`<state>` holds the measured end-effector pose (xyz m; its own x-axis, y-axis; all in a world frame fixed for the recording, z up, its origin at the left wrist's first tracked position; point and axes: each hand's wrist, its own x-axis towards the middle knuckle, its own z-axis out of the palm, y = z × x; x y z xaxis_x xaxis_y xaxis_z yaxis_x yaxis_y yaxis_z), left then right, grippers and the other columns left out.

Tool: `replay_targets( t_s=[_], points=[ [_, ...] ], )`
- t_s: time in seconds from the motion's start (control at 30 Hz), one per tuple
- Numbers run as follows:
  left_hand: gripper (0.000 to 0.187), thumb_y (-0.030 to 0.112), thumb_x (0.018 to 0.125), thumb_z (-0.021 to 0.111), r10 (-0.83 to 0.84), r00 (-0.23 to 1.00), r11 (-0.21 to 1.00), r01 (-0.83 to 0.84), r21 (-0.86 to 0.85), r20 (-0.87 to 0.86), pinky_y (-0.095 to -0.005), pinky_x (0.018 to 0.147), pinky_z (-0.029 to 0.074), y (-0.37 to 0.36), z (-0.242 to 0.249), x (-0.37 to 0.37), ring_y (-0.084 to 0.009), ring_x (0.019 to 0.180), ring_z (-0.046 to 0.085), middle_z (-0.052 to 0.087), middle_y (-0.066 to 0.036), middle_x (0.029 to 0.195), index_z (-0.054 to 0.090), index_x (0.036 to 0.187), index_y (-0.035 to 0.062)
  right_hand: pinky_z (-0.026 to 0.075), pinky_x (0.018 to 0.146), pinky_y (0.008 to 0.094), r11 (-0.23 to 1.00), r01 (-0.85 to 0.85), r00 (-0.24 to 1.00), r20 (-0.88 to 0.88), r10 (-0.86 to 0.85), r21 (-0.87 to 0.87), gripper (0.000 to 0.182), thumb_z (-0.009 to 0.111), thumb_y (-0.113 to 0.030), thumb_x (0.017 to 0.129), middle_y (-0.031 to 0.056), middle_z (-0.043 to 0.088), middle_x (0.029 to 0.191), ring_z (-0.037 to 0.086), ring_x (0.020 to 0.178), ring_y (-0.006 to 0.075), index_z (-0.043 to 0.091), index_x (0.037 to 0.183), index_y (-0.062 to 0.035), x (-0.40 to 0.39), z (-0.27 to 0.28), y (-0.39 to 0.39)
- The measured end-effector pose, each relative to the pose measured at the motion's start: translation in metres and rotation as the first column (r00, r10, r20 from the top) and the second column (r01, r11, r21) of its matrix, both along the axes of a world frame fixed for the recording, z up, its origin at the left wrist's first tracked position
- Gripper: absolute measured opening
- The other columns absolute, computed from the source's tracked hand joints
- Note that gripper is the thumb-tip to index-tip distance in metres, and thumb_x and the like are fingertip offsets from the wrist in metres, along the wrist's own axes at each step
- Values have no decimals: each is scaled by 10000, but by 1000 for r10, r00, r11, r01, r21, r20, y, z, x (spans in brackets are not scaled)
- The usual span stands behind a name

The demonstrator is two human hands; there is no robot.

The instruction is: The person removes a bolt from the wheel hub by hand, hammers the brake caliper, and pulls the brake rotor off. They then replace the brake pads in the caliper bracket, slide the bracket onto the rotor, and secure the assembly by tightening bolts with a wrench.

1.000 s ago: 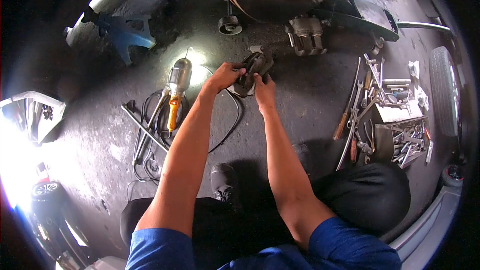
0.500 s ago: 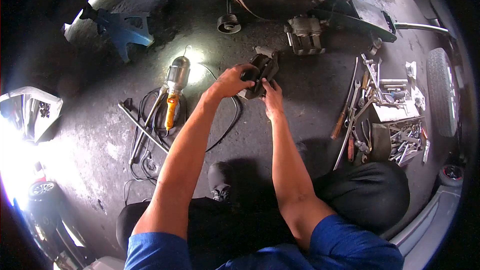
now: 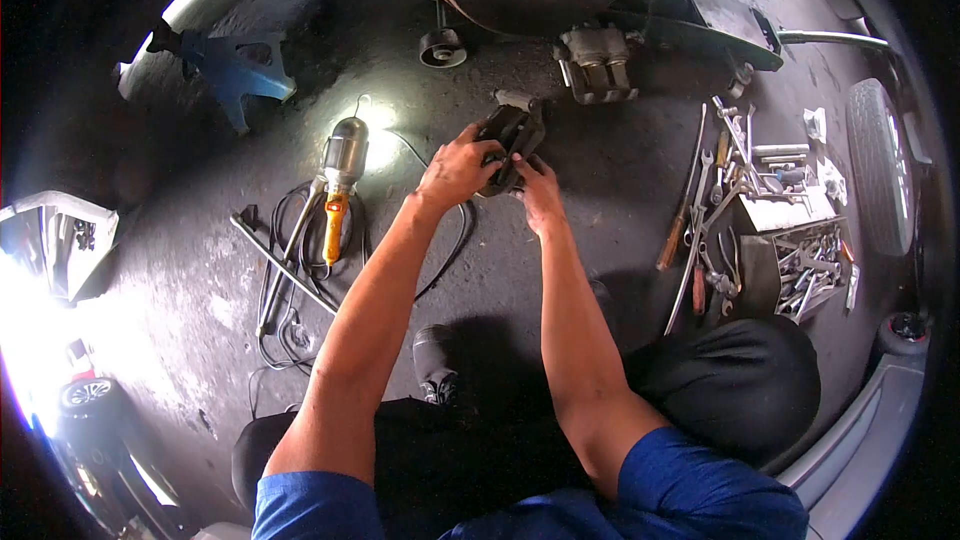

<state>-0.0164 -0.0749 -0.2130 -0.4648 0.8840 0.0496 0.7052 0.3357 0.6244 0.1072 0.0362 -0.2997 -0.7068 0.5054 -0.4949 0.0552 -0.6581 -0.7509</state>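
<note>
Right knee [image 3: 740, 380] is bent close to the metal box [image 3: 762, 275]; if swung outward, the box could be knocked and tools spilled. Box is open, heaped with spanners [image 3: 812, 265] and other small metal tools, not countable. A pale sheet [image 3: 790, 215] lies against its far side; whether it is a lid cannot be told. Shoe [image 3: 435, 355] is planted near the cord [image 3: 466, 229]; if caught by the foot, the lamp [image 3: 346, 150] could be dragged.

Dark part [image 3: 512, 128] is held at centre, out ahead; whether rested on the floor [image 3: 610, 200] or lifted cannot be told. Its left side is gripped by the left hand [image 3: 460, 172], fingers curled over; its near right edge is pinched by the right hand [image 3: 541, 197], thumb on top, some fingertips hidden. It could be dropped if the surface is greasy, or fingers nipped underneath. Lamp lies left of it. Caliper [image 3: 597, 60], farther off, could be bumped if the part were swung right.
</note>
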Motion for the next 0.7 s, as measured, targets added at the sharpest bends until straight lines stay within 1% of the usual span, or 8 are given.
replay_targets(
  t_s=[0.07, 0.17, 0.27, 0.37, 0.47, 0.57, 0.67, 0.7],
  points=[
    [244, 179, 840, 694, 4, 1000, 1000, -4, 1, 14, -446, 933, 490, 1, 2, -1, -392, 1117, 585, 549, -192, 1266, 698, 1076, 114, 457, 883, 405, 1000, -5, 1000, 12, 5, -11, 450, 653, -337, 928, 48, 656, 1130, 614, 1004, 188, 577, 1268, -52, 0, 3, 0],
    [264, 202, 841, 694, 13, 995, 996, -4, -95, 95, -441, 935, 484, 3, 9, -3, -394, 1111, 587, 557, -196, 1262, 701, 1083, 97, 463, 889, 409, 1000, -2, 999, 50, 4, -21, 459, 651, -343, 931, 48, 651, 1145, 614, 1015, 194, 567, 1284, -63, 2, 10, -1],
    [308, 249, 829, 711, 41, 996, 995, -33, -95, 81, -434, 931, 482, 6, 9, -1, -398, 1108, 585, 559, -201, 1263, 704, 1081, 71, 473, 879, 404, 1000, 4, 999, 50, -3, -25, 458, 651, -344, 933, 45, 648, 1151, 615, 1011, 192, 560, 1294, -78, 1, 5, -1],
    [346, 288, 815, 729, 68, 997, 997, -66, -48, 46, -426, 924, 485, 7, 5, 3, -394, 1095, 593, 572, -207, 1239, 708, 1062, 47, 469, 884, 404, 999, -1, 1000, 27, 2, -40, 459, 656, -346, 929, 40, 644, 1158, 606, 1030, 186, 556, 1297, -91, 1, 0, 0],
    [424, 294, 788, 751, 105, 992, 993, -101, -62, 66, -429, 901, 494, 10, 2, 3, -392, 1064, 612, 611, -219, 1173, 677, 1114, 33, 455, 903, 406, 999, -7, 1000, 26, 8, -51, 455, 663, -351, 923, 34, 641, 1161, 590, 1060, 180, 559, 1286, -96, 1, 2, -1],
    [507, 284, 762, 765, 163, 984, 986, -160, -39, 70, -439, 872, 503, 13, 0, 3, -392, 1031, 630, 649, -230, 1091, 632, 1168, 10, 445, 913, 402, 999, -4, 999, 37, 6, -38, 444, 667, -346, 922, 30, 639, 1160, 579, 1072, 175, 562, 1275, -98, 2, 10, -2],
    [560, 276, 743, 774, 174, 983, 984, -171, -49, 64, -443, 852, 507, 15, -3, 2, -397, 1021, 634, 662, -235, 1054, 600, 1197, -2, 443, 910, 403, 1000, -17, 998, 65, 18, -17, 451, 674, -333, 921, 34, 634, 1169, 577, 1064, 174, 555, 1282, -91, 2, 13, -1],
    [552, 274, 743, 773, 178, 982, 983, -174, -63, 65, -444, 851, 506, 15, -2, 2, -399, 1022, 633, 660, -236, 1056, 603, 1189, -3, 443, 908, 405, 1000, -18, 998, 66, 19, -13, 456, 675, -330, 921, 37, 631, 1173, 576, 1061, 177, 552, 1288, -89, 2, 12, -1]
  ],
)
